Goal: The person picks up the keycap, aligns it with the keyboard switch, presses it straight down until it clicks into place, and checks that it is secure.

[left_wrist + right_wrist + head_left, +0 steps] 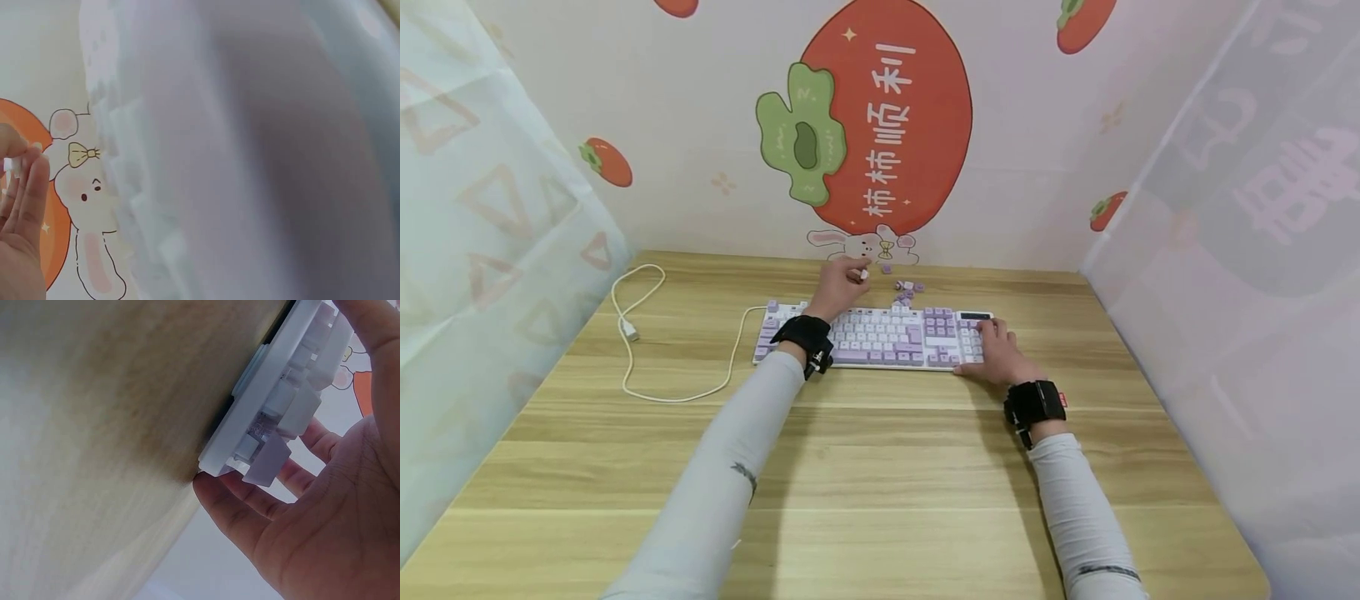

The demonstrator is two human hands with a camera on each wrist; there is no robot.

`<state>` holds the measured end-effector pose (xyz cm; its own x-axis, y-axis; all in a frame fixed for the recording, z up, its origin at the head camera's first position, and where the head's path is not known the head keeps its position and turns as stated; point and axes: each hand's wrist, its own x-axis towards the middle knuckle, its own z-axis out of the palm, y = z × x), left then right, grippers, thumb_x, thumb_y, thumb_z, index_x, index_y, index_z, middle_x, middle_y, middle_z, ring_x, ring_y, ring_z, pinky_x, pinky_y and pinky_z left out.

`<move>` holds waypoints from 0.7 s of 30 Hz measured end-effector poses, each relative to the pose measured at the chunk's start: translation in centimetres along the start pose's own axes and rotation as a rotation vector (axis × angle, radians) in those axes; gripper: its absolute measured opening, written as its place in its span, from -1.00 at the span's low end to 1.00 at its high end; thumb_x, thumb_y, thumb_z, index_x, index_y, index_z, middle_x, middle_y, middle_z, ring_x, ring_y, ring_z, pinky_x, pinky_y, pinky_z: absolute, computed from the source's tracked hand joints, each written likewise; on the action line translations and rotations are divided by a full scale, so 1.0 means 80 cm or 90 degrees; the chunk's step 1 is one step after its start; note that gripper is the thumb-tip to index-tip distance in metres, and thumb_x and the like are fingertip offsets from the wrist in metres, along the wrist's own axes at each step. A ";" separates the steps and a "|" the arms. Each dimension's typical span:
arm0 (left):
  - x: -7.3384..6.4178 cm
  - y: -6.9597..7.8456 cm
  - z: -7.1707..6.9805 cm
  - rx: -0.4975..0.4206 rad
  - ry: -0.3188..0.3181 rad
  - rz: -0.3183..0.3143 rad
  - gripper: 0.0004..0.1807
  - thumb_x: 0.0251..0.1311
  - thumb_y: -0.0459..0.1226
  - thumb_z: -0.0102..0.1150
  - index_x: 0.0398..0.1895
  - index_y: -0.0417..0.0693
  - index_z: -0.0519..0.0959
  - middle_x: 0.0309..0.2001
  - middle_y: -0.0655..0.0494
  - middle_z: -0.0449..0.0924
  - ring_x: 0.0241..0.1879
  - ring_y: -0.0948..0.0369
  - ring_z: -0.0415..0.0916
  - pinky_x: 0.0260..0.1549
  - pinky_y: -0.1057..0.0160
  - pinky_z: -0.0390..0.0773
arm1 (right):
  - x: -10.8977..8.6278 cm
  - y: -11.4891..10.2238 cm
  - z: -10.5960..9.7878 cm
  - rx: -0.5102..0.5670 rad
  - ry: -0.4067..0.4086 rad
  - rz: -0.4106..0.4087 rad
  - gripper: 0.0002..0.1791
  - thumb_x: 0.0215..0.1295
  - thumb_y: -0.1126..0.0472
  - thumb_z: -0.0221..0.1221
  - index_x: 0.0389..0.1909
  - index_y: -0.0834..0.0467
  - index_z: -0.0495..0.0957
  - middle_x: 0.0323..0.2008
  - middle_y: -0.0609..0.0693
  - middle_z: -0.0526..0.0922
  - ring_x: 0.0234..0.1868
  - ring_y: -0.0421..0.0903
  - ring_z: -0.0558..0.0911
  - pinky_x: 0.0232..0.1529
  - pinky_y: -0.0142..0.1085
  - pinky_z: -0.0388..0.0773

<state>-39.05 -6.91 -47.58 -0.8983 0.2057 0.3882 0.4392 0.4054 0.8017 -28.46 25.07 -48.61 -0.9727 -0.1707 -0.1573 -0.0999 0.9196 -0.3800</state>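
Observation:
A white and lilac keyboard (880,337) lies on the wooden table. Above its far edge, my left hand (838,287) pinches a small white keycap (864,274) between thumb and fingertips. In the left wrist view only part of that hand (25,212) shows, at the left edge; a large pale blur fills most of the rest. My right hand (1002,357) holds the keyboard's right end, with the thumb at the near edge. The right wrist view shows its bent fingers (234,509) against the keyboard's end, beside the raised keys (272,459).
Several loose lilac and white keycaps (907,289) lie in a small pile behind the keyboard, and a single one (887,269) sits nearer the back wall. A white cable (681,401) loops over the table's left side to a USB plug (630,331). Printed cloth walls surround the table.

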 end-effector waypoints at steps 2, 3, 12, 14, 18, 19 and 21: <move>-0.001 -0.001 0.000 -0.018 0.007 0.008 -0.58 0.26 -0.49 0.23 0.20 -0.24 0.62 0.01 -0.21 0.55 -0.16 -0.05 0.66 -0.15 0.12 0.69 | -0.001 0.000 0.000 0.005 -0.003 0.001 0.06 0.17 -0.17 0.43 0.44 0.28 0.05 0.51 0.42 -0.13 0.41 0.41 0.13 0.40 0.25 0.23; -0.001 -0.001 0.000 -0.029 0.008 0.009 -0.60 0.25 -0.49 0.24 0.18 -0.25 0.64 0.02 -0.21 0.55 -0.15 -0.06 0.66 -0.15 0.13 0.69 | -0.001 0.000 0.000 0.007 -0.005 0.000 0.06 0.17 -0.16 0.43 0.44 0.28 0.05 0.52 0.42 -0.13 0.42 0.42 0.12 0.40 0.26 0.22; -0.006 0.001 -0.004 -0.118 0.013 0.035 -0.70 0.29 -0.46 0.28 0.09 -0.25 0.67 0.06 -0.21 0.58 0.00 -0.08 0.66 0.02 0.12 0.66 | 0.000 -0.001 0.000 -0.002 -0.005 -0.003 0.07 0.17 -0.17 0.43 0.44 0.29 0.04 0.50 0.44 -0.12 0.40 0.43 0.15 0.40 0.25 0.23; -0.006 0.001 -0.005 -0.129 0.014 0.039 -0.70 0.29 -0.45 0.29 0.09 -0.24 0.68 0.06 -0.21 0.62 0.01 -0.08 0.66 0.03 0.11 0.65 | 0.000 -0.001 0.000 -0.005 -0.004 -0.004 0.07 0.17 -0.17 0.42 0.43 0.30 0.04 0.50 0.45 -0.12 0.38 0.43 0.16 0.39 0.25 0.24; -0.009 0.001 -0.007 -0.141 0.020 0.049 -0.66 0.29 -0.44 0.30 0.13 -0.23 0.67 0.07 -0.21 0.65 -0.02 -0.06 0.66 0.01 0.16 0.65 | 0.001 -0.001 0.000 -0.007 -0.005 -0.003 0.06 0.18 -0.17 0.42 0.43 0.30 0.04 0.50 0.45 -0.12 0.38 0.43 0.16 0.39 0.25 0.24; -0.009 0.002 -0.008 -0.141 0.023 0.053 -0.65 0.28 -0.44 0.30 0.14 -0.23 0.66 0.06 -0.21 0.65 -0.03 -0.05 0.66 0.00 0.18 0.65 | 0.001 -0.001 0.000 -0.007 -0.005 -0.003 0.06 0.18 -0.17 0.42 0.43 0.30 0.04 0.50 0.45 -0.12 0.39 0.43 0.16 0.40 0.25 0.24; -0.011 0.003 -0.009 -0.141 0.027 0.061 -0.63 0.28 -0.44 0.30 0.16 -0.22 0.65 0.04 -0.22 0.66 -0.07 -0.02 0.66 -0.03 0.25 0.65 | 0.002 -0.001 0.000 -0.005 -0.006 -0.001 0.06 0.18 -0.16 0.42 0.44 0.29 0.04 0.50 0.44 -0.13 0.40 0.43 0.15 0.41 0.24 0.23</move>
<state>-38.17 -7.66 -47.37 -0.8539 0.1941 0.4829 0.5149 0.1802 0.8381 -28.56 24.95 -48.60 -0.9705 -0.1755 -0.1654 -0.1032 0.9221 -0.3730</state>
